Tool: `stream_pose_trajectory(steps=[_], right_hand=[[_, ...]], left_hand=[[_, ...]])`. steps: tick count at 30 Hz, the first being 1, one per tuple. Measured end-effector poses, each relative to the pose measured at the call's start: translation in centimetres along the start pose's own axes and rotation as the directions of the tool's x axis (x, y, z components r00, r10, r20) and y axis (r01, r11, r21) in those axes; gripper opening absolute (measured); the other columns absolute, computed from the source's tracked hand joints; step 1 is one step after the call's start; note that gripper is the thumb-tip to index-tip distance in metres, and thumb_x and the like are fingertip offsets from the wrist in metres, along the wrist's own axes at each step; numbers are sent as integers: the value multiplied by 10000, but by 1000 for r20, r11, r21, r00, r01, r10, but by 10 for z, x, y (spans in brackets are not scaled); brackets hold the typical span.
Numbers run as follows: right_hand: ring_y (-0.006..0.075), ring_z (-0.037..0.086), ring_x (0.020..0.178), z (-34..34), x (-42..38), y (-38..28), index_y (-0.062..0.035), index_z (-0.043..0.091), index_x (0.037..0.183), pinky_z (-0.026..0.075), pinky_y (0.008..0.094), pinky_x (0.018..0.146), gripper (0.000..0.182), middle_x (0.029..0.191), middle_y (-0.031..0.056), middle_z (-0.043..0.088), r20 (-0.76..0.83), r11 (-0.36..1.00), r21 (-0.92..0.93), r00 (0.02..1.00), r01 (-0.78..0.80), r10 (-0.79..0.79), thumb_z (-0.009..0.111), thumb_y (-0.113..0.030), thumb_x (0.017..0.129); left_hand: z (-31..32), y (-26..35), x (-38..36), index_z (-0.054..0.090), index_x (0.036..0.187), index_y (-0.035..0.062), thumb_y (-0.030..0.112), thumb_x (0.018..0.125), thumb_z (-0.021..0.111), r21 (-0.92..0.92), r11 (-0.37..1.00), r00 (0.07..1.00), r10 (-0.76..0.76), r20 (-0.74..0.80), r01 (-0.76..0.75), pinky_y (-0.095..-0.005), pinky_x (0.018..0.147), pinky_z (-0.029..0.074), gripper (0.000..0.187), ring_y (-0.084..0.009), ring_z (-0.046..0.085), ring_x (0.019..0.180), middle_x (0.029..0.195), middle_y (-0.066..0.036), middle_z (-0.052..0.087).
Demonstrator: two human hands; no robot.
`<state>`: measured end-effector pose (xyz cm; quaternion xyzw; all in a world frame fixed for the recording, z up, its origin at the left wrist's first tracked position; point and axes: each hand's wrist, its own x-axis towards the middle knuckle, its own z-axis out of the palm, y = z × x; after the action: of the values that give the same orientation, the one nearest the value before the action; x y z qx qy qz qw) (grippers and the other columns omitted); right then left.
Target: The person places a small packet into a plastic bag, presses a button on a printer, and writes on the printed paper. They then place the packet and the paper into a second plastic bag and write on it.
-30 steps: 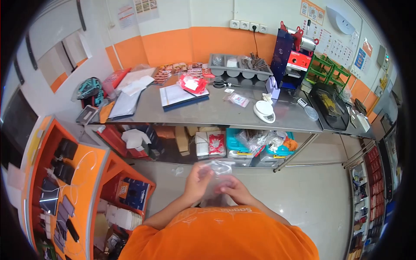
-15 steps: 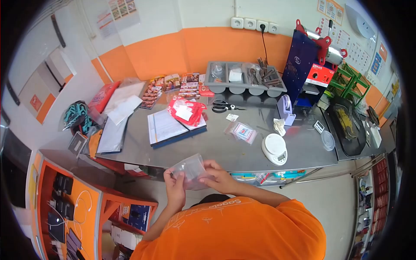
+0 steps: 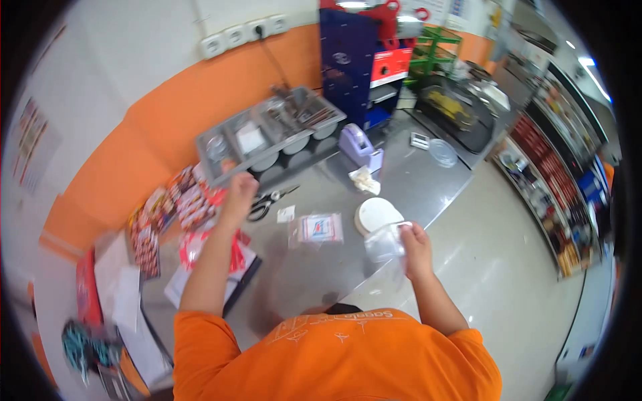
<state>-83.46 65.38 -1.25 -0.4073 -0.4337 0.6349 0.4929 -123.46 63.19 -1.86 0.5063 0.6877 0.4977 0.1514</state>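
My right hand [image 3: 417, 250] is closed on a clear plastic bag [image 3: 386, 243], which hangs beside the round white scale [image 3: 378, 215] and partly covers it. Stretched forward, my left hand [image 3: 241, 192] is at the front edge of the grey compartment tray [image 3: 259, 160], left of the black-handled scissors [image 3: 262, 206]. Its fingers are blurred, and I cannot make out whether they hold anything. Between the hands, a pack of small clear bags [image 3: 318, 228] lies on the steel table near a small white paper [image 3: 285, 214].
A purple tape dispenser [image 3: 362, 148] and crumpled tissue [image 3: 364, 180] stand behind the scale. Farther back are a dark blue machine [image 3: 346, 67] and a black pan [image 3: 461, 117]. Snack packets [image 3: 195, 206], a red bag [image 3: 194, 247] and papers lie left.
My hands have parted: the left reached forward to the tray, and the right moved rightward with the clear bag. The view has turned to the right.
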Motion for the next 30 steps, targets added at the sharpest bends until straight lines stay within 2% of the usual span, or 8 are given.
stream_pose_trajectory(steps=[6,9,10,14,17,24,28,30], right_hand=[[106,517,756,-68,-89,-11,10,489,1088,421,207,630,364,896,57,543,-475,1000,-15,880,-18,9,403,-1,734],[110,504,642,-104,-149,-12,2,509,1020,416,227,550,305,777,46,530,-708,998,-42,704,36,-55,395,-12,738],[114,493,586,-128,-199,-3,-3,519,986,409,239,512,273,718,43,517,-826,966,-222,552,-128,-117,395,-20,743],[139,478,480,-202,-345,64,-2,563,898,399,282,433,177,628,76,527,-886,645,-427,149,-633,-440,460,-91,787],[341,584,864,-179,-428,61,16,562,877,453,406,749,195,881,195,607,-884,477,-149,-100,-866,-457,513,-140,770],[326,595,855,-181,-469,48,-2,568,903,459,387,745,189,886,176,614,-874,478,-74,-175,-875,-454,506,-133,782],[245,581,672,-222,-412,55,16,561,905,463,355,612,191,751,153,592,-829,411,-403,136,-818,-543,474,-111,792],[166,543,577,-196,-349,34,6,556,925,457,303,530,180,681,109,556,-940,666,-337,198,-665,-278,460,-98,814]], left_hand=[[-8,-103,231,475,1081,-28,77,791,479,456,889,941,180,-287,-31,-406,868,410,308,-356,537,986,1041,-227,553],[-6,-247,327,465,1163,-29,144,795,502,820,566,970,234,-68,-79,-417,906,392,409,-383,494,1061,1123,-247,526],[4,-236,331,465,1163,-29,144,795,502,720,634,934,353,57,-283,-417,906,392,409,-383,494,1061,1123,-247,526],[19,-139,301,328,1316,24,259,783,479,919,393,968,-246,58,45,-416,995,332,602,-358,405,1186,1340,-205,359],[30,-181,314,459,1218,17,265,746,507,821,564,982,-189,19,93,-435,892,400,535,-367,496,1079,1224,-245,468],[16,-240,366,580,893,-77,249,717,501,669,741,884,-273,380,-59,-476,685,390,379,-385,581,780,852,-293,585],[-2,-212,339,559,887,-48,154,767,493,384,915,916,-41,400,-126,-387,632,418,244,-272,570,732,752,-159,574],[-28,-184,322,543,900,-35,117,797,491,278,956,902,-32,430,-98,-350,625,426,190,-230,561,741,748,-103,554]])
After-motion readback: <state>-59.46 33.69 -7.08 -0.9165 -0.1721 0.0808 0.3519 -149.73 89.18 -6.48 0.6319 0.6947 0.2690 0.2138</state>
